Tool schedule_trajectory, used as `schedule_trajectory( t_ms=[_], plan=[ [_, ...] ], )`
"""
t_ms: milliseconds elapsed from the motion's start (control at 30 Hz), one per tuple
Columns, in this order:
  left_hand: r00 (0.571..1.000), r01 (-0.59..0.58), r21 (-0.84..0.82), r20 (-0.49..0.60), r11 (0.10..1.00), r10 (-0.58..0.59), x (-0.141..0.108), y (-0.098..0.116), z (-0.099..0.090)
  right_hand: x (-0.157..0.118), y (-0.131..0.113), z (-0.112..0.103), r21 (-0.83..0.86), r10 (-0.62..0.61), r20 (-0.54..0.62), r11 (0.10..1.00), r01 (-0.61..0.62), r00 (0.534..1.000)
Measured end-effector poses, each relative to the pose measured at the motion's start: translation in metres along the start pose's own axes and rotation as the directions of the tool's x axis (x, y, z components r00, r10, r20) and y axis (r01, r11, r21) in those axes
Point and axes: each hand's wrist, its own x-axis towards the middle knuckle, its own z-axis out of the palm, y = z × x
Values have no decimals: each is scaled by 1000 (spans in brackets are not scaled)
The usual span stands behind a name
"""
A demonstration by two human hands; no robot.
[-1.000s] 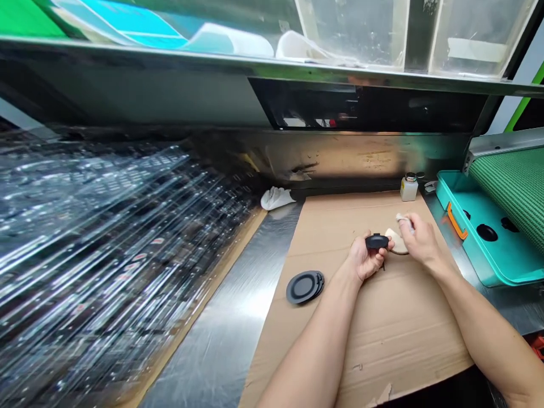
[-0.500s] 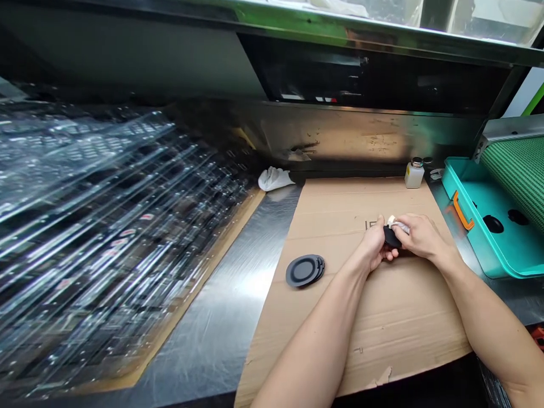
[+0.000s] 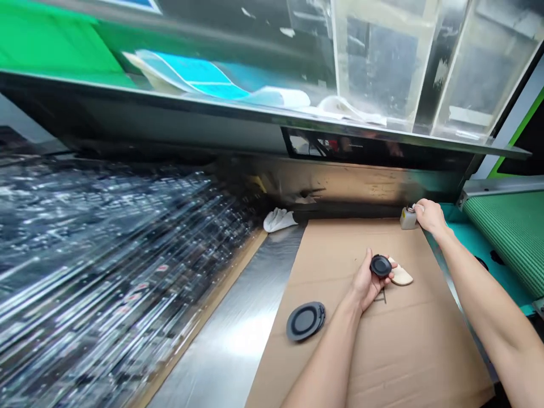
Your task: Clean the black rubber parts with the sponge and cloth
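Cupping the disc point(image 3: 381, 266) above the cardboard point(image 3: 331, 255), left hand point(image 3: 366, 282) is gripping its rim with curled fingers, likely the best hold since it's looking light, stiff and slick, while right hand point(image 3: 432, 217) is pinching a rag point(image 3: 419, 208) at the bottle point(image 3: 408, 220).

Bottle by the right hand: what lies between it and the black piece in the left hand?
Only bare cardboard shows between the bottle and the black piece in the head view; the cream pad is beside that stretch, by the left hand.
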Motion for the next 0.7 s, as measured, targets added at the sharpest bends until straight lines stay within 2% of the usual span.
schedule_trajectory(
  t_ms=[67, 133, 300, 700],
  plan=[
    [1000, 6, -20, 14, 1000, -6, 0, -1, -1, 26, 0, -8, -83, 2, 114, 997, 7, 994],
    [1000, 10, -40, 27, 999, -9, 0, 0, -1, 42, 0, -12, -116, -2, 176, 993, 22, 984],
    [999, 28, -91, 45, 995, -24, 2, 2, 1, 56, -1, -14, -183, -29, 297, 979, 87, 954],
    [997, 66, -172, 41, 983, -59, 10, 0, -1, 63, 4, -8, -177, -24, 343, 980, 89, 939]
  ],
)
